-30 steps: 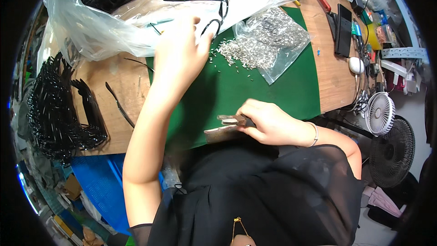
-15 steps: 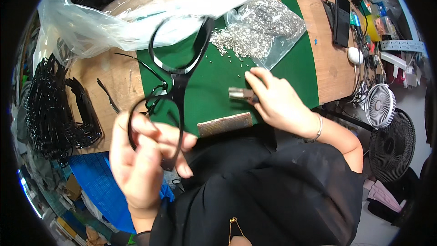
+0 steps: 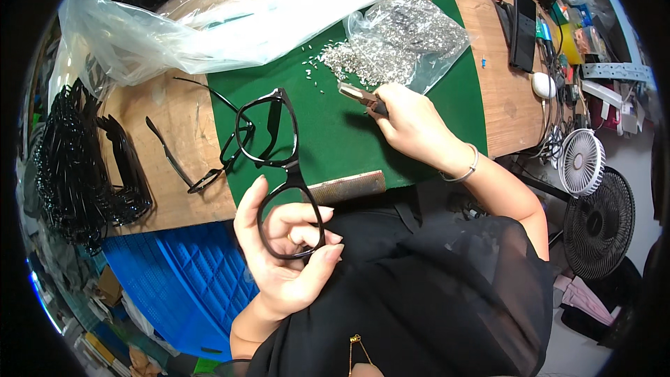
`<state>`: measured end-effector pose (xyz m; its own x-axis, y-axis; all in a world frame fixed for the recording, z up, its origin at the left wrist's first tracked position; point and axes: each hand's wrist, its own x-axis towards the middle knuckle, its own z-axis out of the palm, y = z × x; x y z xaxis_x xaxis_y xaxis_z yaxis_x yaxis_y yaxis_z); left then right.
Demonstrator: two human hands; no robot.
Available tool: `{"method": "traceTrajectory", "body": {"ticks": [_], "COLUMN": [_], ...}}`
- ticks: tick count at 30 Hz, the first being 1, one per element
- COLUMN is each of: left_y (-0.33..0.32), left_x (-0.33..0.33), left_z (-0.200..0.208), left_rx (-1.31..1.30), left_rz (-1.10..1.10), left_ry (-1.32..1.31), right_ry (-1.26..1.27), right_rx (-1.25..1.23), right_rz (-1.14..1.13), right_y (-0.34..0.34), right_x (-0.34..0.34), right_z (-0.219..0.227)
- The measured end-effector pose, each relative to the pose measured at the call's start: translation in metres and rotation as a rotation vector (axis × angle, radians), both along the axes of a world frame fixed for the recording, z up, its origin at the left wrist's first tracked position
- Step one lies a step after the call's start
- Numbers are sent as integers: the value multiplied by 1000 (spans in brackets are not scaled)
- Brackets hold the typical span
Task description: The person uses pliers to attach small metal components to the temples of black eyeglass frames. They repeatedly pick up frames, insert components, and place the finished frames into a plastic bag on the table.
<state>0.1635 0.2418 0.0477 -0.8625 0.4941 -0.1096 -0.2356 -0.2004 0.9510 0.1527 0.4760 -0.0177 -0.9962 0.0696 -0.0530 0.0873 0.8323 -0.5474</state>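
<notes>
My left hand (image 3: 283, 279) is closed on a black eyeglass frame (image 3: 292, 167), tilted upright in front of me with its lower rim at the fingers. My right hand (image 3: 419, 126) grips pliers (image 3: 360, 96), their metal jaws pointing left over the green mat (image 3: 321, 132). Just beyond the jaws lies a pile of tiny silvery pieces (image 3: 342, 61), beside a clear bag (image 3: 419, 31) of the same pieces. Another black eyeglass frame (image 3: 204, 180) rests behind the held one, partly hidden by it. A worn flat strip (image 3: 352, 186) lies along the mat's near edge.
Bundled black eyeglass parts (image 3: 66, 167) lie at the left. Plastic sheeting (image 3: 153, 42) covers the far left. A black phone (image 3: 523, 31), a white mouse-like object (image 3: 544, 85) and cables are at the right, near a white fan (image 3: 583, 160). Below left stands a blue crate (image 3: 195, 279).
The held eyeglass frame and my left hand have come right and lower, turning slightly. My right hand with the pliers has moved farther away, toward the silvery pile.
</notes>
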Motion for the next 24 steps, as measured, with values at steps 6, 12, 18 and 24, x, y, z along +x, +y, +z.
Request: {"method": "traceTrajectory", "body": {"ticks": [6, 12, 18, 24], "left_y": [10, 6, 25, 33], "left_x": [-4, -10, -5, -5], "left_z": [-12, -11, -12, -24], "left_rx": [116, 51, -79, -79], "left_rz": [-92, -101, -24, -42], "left_ry": [51, 107, 205, 243], "right_ry": [31, -23, -2, 58], "right_rx": [70, 36, 187, -33], "right_rz": [28, -97, -142, -111], "right_y": [-2, -7, -22, -23], "right_x": [4, -1, -3, 4], "right_z": [-5, -8, -8, -4]}}
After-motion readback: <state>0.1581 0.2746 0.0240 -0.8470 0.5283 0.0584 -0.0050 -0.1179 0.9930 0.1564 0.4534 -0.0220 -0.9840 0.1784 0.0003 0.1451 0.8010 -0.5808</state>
